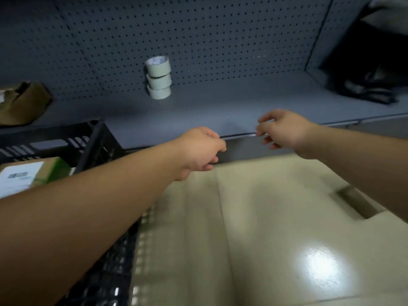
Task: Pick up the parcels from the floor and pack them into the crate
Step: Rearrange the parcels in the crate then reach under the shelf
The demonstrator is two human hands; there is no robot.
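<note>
Black plastic crate (pixel 92 138) sat at the shelf's (pixel 220 113) left end, one labelled parcel (pixel 33 173) inside. I held my left hand (pixel 198 151) and right hand (pixel 282 129) loosely curled, gripping nothing (no floor parcel visible); reaching blind risked a fumbled pickup.

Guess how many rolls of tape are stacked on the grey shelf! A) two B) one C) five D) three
D, since the stack of tape rolls by the pegboard shows three pale rolls, one on top of another, standing on the shelf.
</note>
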